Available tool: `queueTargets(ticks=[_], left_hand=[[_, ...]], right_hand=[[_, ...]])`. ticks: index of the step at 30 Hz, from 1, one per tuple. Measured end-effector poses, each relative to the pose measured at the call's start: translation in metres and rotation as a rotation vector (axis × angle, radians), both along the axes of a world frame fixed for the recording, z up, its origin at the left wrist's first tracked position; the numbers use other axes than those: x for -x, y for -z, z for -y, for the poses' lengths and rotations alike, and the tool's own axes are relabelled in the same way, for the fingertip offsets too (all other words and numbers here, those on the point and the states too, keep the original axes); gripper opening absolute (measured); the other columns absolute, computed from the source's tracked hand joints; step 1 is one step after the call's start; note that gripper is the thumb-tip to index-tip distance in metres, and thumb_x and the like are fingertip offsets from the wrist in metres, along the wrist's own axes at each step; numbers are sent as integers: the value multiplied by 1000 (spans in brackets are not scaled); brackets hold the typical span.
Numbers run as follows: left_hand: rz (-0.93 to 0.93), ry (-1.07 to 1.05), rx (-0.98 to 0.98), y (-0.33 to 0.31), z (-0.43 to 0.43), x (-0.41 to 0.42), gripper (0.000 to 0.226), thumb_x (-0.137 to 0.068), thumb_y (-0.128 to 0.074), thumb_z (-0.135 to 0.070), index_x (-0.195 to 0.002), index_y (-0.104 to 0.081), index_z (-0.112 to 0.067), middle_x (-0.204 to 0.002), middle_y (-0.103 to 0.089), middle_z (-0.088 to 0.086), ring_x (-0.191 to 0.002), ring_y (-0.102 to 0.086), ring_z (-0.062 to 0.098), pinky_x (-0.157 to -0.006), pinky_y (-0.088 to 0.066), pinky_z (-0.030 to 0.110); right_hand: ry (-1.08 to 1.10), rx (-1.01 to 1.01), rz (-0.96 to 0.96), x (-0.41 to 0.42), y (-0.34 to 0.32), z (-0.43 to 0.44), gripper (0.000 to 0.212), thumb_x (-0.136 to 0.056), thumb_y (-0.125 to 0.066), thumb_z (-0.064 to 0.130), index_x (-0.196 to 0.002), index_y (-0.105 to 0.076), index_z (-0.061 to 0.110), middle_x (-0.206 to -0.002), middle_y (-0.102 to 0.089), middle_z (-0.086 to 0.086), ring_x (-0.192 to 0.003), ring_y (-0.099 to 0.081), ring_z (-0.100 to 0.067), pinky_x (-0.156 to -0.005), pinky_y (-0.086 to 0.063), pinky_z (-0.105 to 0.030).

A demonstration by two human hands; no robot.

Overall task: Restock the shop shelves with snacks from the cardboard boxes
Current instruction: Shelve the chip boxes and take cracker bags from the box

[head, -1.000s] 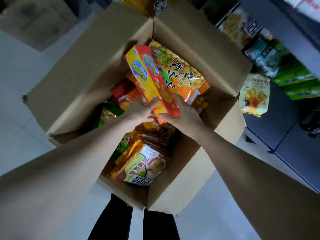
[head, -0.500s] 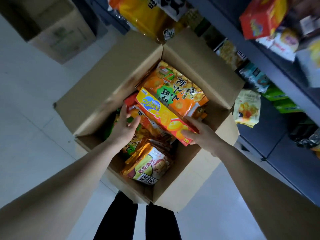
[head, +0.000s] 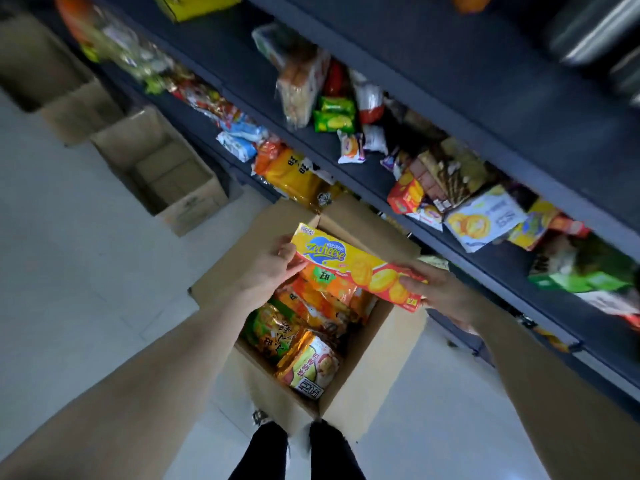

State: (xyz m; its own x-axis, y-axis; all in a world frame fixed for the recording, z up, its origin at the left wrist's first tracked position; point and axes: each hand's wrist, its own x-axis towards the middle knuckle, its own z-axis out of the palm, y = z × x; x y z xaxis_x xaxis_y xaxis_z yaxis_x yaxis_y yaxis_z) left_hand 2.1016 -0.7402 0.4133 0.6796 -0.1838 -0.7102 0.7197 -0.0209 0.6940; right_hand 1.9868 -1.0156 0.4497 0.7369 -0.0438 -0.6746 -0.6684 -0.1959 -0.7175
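A long yellow and red cheese-biscuit box is held level above the open cardboard box. My left hand grips its left end, thumb on top. My right hand grips its right end, thumb across the printed biscuits. Inside the cardboard box lie several orange, green and yellow snack bags. The dark blue shelves run diagonally above, carrying mixed snack packs and a similar red biscuit box.
Two open cardboard boxes stand on the pale floor at the left, against the shelf base. My legs in dark trousers are just behind the full box. Lower shelf edges jut out at the right.
Both hands lifted the biscuit box up out of the carton; my left hand returned to its end. The view tilted up, bringing the shelves into sight.
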Motion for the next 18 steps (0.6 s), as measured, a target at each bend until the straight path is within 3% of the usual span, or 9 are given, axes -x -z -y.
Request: queueTargets(ticks=[2,4,8,11,15,18], left_hand=[[61,102,-31,-41,1,-10,18,-100,-40,5,-107,-56,1,-111,-57,16,-119,-54,31,-106,-43,44],[283,324,-159,-79,0,-23,39,-98,-41,11,-134,-50,-1,-129,-55,16,-128,-50,34,-110,-39,45],[743,691,-535,-160,0,-51,50,-100,-43,-5,-149,-39,-17,-144,-49,15,-128,-50,31,-103,-39,32],[1024,751,-680,-222,13,-74,49,-97,-51,-11,-145,-44,-18,-143,-50,14,-123,-52,34,-99,-43,34],[1319,786,-789,-319,46,-93,48,-99,-52,-22,-145,-42,-23,-147,-43,5,-126,-49,30,-97,-46,43],[1537,728,-828,-392,83,-97,48,-99,-51,-25,-146,-41,-22,-147,-42,4,-128,-46,30,-98,-45,43]], right_hand=[[-103,118,66,0,-45,-2,39,-94,-64,28,-132,-58,32,-131,-61,10,-113,-61,-5,-89,-50,-18],[-176,287,151,0,-92,-1,46,-90,-65,39,-134,-53,34,-127,-55,10,-116,-55,-8,-90,-43,-14],[-160,613,358,5,-182,10,47,-91,-67,34,-135,-50,36,-128,-49,-1,-118,-47,-14,-95,-32,-16],[-80,769,534,14,-249,27,45,-87,-68,38,-129,-51,45,-124,-51,-3,-117,-52,-18,-102,-39,-25],[45,940,659,29,-345,55,44,-96,-63,29,-137,-53,38,-121,-48,-1,-110,-53,-15,-92,-38,-15],[145,1081,782,42,-409,79,43,-96,-61,31,-139,-55,33,-121,-50,-6,-113,-52,-18,-97,-34,-19]])
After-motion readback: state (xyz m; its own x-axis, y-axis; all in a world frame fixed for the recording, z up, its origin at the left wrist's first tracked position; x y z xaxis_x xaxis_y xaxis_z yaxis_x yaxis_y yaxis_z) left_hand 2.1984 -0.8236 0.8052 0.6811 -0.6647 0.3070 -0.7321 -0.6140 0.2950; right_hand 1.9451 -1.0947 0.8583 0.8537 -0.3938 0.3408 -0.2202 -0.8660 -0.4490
